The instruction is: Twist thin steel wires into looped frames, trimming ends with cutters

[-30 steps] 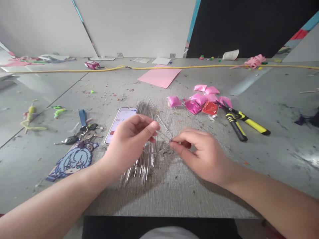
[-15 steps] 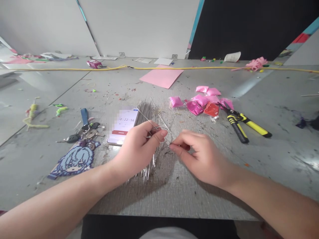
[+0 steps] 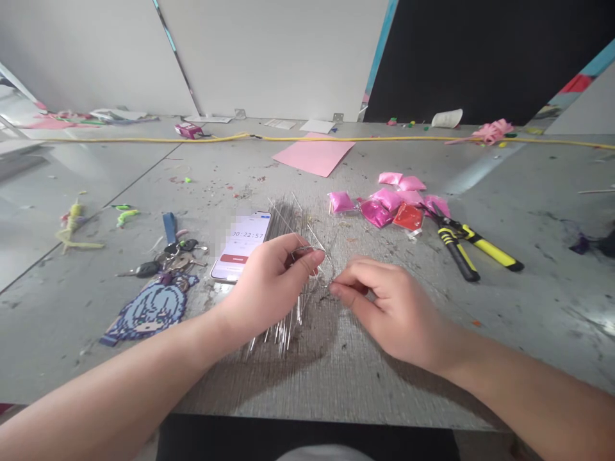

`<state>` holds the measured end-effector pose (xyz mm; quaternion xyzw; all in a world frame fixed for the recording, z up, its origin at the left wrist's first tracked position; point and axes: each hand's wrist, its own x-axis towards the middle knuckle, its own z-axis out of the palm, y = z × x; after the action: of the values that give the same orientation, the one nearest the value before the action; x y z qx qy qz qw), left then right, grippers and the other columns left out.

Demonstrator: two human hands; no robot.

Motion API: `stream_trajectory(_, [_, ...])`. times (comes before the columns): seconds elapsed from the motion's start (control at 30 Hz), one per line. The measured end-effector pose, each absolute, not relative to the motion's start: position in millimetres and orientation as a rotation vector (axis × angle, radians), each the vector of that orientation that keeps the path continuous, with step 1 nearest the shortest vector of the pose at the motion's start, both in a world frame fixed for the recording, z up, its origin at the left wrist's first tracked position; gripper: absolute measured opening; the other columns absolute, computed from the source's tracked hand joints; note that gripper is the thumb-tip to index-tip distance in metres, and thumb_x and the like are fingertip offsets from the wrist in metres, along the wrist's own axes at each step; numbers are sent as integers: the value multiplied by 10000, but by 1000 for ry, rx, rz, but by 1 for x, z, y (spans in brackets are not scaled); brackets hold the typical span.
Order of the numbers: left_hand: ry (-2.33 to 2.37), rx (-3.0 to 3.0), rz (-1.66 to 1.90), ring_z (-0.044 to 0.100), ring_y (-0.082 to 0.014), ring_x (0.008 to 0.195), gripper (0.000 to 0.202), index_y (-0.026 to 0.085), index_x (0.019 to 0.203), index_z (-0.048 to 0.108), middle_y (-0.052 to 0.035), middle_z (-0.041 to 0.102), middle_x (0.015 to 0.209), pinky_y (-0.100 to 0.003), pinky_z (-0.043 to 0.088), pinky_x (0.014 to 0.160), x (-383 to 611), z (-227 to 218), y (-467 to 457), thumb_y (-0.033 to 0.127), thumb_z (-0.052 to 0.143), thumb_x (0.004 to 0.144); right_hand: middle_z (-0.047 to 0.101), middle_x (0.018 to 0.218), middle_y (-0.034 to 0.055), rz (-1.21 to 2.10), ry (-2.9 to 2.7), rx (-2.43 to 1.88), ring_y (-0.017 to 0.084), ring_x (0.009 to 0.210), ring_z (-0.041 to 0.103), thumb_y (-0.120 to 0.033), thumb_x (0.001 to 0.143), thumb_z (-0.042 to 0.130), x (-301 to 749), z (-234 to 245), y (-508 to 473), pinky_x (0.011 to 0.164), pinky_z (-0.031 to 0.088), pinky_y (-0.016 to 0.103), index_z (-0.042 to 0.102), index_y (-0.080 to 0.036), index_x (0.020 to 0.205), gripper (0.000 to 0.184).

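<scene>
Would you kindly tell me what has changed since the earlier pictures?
The left hand has moved rightward, nearer the right hand, uncovering more of the phone; its timer advanced from 22:56 to 22:57. The left hand still holds thin wire. Pliers, keys and pink packets stayed put.

Wire bundle [image 3: 283, 221] on table [image 3: 336, 378]: smartphone [image 3: 246, 240] left, keys [image 3: 180, 261] farther left; sachets [image 3: 385, 197] right, pliers [image 3: 451, 242] beside. Paper sheet [image 3: 314, 159] behind.

Hands [image 3: 276, 282] and forearms [image 3: 144, 381] are bare — clothing [image 3: 206, 442] black and pale grey.
</scene>
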<state>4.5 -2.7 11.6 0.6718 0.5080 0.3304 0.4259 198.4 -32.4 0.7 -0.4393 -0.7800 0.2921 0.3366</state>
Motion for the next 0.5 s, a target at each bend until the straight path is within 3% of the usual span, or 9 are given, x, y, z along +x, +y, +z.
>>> stream_trajectory(0.13, [1233, 1634, 848, 471, -91, 554, 270, 187, 759, 568, 34, 556, 641, -233, 362, 517, 3, 9, -1, 381, 577, 946, 567, 669, -20, 990, -1900, -1225, 123, 623, 502, -278, 964, 576, 198, 2, -33, 570, 400, 262, 616, -186, 779, 210])
stream_trajectory(0.3, [1150, 1460, 785, 459, -96, 540, 338, 186, 741, 574, 16, 566, 668, -245, 354, 502, 2, 3, 3, 464, 589, 932, 529, 648, -25, 1101, -1838, -1238, 120, 596, 469, -304, 965, 577, 198, 3, -33, 541, 387, 255, 605, -191, 773, 225])
stream_trajectory(0.5, [1010, 1400, 808, 478, -100, 583, 321, 175, 776, 573, -2, 571, 715, -243, 376, 529, -2, 1, 8, 454, 595, 934, 540, 688, -16, 766, -1992, -1049, 121, 628, 498, -180, 961, 575, 196, -1, -32, 585, 409, 270, 606, -186, 770, 194])
